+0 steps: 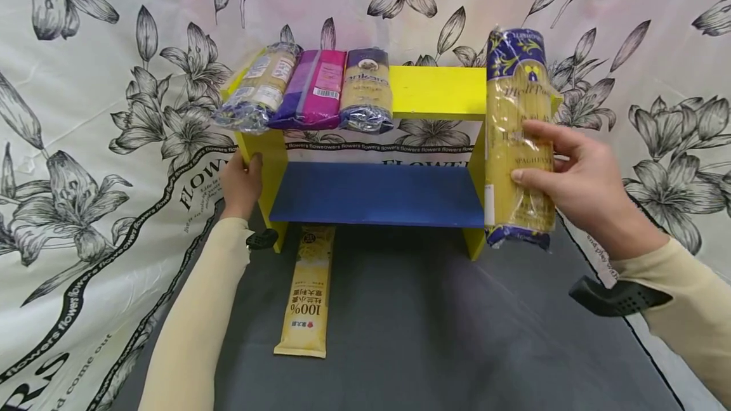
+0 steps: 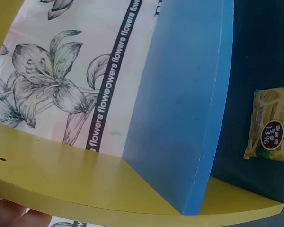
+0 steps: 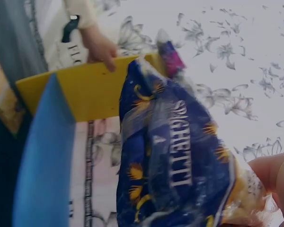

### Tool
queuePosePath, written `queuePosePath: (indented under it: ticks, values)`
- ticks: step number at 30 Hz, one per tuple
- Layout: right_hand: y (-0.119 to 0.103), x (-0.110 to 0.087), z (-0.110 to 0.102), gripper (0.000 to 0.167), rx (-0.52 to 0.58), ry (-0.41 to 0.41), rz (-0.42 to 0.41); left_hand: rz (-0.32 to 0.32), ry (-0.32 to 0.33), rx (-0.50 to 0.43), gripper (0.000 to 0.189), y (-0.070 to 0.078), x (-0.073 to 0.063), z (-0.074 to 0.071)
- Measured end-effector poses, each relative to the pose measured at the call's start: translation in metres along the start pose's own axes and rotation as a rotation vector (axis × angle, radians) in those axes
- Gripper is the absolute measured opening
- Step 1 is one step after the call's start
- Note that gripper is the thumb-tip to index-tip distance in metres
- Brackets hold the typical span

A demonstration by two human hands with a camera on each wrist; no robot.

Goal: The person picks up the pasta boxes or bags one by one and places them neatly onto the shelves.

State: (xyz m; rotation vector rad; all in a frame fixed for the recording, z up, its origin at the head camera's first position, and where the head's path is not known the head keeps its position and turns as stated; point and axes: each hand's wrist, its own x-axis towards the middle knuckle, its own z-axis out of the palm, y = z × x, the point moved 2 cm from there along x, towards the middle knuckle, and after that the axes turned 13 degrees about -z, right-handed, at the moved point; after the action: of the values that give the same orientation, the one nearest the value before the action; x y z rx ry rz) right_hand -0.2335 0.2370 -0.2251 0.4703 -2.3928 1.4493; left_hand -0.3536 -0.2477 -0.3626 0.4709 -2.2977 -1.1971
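My right hand point(image 1: 588, 182) pinches a spaghetti packet point(image 1: 516, 144) between thumb and fingers. The packet stands upright in front of the shelf's right end, its blue printed end point(image 3: 180, 146) large in the right wrist view. With my left hand point(image 1: 242, 182) I grip the left side panel point(image 1: 273, 167) of a small yellow and blue shelf. Three packets lie side by side on the yellow top board point(image 1: 436, 91): a clear pasta packet point(image 1: 264, 84), a pink and purple packet point(image 1: 311, 89) and a dark-topped pasta packet point(image 1: 367, 89).
The shelf's blue lower board point(image 1: 377, 192) spans between the side panels. A long yellow noodle packet point(image 1: 308, 297) lies on the dark grey table point(image 1: 434, 335), its far end under the blue board. Flower-printed cloth point(image 1: 85, 113) hangs behind and along the sides.
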Motion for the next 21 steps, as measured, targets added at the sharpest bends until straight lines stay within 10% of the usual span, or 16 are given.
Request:
queuePosePath:
  ticks: [13,21]
  values:
    - [-0.039,0.098,0.045,0.076,0.442,0.064,0.215,0.01,0.008,-0.01,0.035,-0.003,0.001,-0.002]
    - [-0.039,0.126,0.072,0.075,0.454,0.042,0.269,0.009,0.006,-0.017,0.035,-0.003,0.003,0.002]
